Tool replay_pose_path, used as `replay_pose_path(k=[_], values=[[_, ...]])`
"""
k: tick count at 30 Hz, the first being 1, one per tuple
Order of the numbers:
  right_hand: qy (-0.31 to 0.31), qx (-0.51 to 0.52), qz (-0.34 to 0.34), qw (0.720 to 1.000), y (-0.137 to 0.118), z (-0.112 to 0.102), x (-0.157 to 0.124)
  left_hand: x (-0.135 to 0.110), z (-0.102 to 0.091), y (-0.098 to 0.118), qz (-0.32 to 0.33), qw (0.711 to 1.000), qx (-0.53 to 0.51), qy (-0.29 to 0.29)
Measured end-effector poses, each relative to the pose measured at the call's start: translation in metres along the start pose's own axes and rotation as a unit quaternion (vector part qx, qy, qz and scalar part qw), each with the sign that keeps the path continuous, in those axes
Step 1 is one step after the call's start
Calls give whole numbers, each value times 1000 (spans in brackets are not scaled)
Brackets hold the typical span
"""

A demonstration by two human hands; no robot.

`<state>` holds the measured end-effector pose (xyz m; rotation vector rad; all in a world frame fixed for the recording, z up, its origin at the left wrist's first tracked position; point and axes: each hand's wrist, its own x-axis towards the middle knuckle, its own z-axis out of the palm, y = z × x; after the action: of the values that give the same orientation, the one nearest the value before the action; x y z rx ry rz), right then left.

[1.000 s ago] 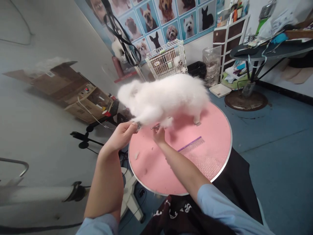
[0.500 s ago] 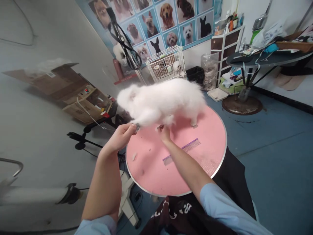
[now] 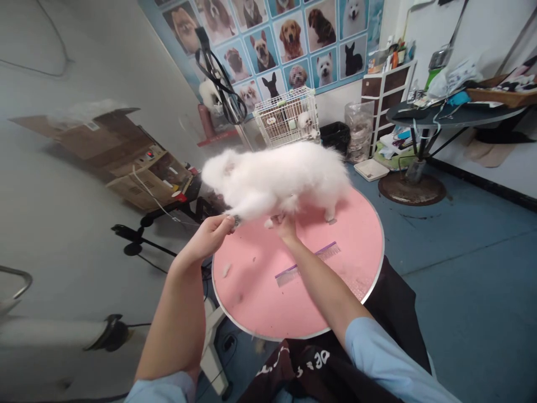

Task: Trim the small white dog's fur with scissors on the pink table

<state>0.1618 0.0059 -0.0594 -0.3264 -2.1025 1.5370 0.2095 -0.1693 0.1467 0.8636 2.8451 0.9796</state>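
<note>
While I watch through the head camera, the left hand [image 3: 215, 234] pinches a foreleg of the white dog [image 3: 285, 172], thumb and fingers closed. The right hand [image 3: 285, 228] curls below its chest; what it grips I can't tell. The dog stands at twelve o'clock on the pink grooming table [image 3: 268, 305]. Under the right forearm, a purple-backed comb [image 3: 329, 251] points two-to-eight; beyond the dog, a wire cage [image 3: 282, 118] sits at twelve.

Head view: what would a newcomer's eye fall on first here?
First, the fluffy white dog standing on the round pink table, one front leg held out by the left hand. Next, the purple-backed comb on the tabletop, partly hidden by the right forearm. Behind, a blue poster of dog photos on the wall.
</note>
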Motion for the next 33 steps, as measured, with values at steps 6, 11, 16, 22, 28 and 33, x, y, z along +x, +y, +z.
replay_pose_path(k=[6, 11, 16, 22, 28, 33], values=[[24, 41, 30, 998, -3, -11, -2, -1, 2, 5, 4, 1000, 0, -4], [6, 25, 35, 999, 0, -20, -6, -3, 6, 4, -2, 1000, 4, -4], [16, -92, 45, 995, -4, -32, -5, -4, 9, 2, 1, 1000, 11, -9], [-11, -164, 14, 986, -6, -51, -3, -6, 11, 1, 16, 1000, 9, -13], [-18, -185, 4, 983, -6, -68, -3, -5, 13, -4, 25, 1000, 4, -11], [-17, -226, 15, 974, -12, -82, -5, -4, 14, -8, 21, 1000, 3, -12]])
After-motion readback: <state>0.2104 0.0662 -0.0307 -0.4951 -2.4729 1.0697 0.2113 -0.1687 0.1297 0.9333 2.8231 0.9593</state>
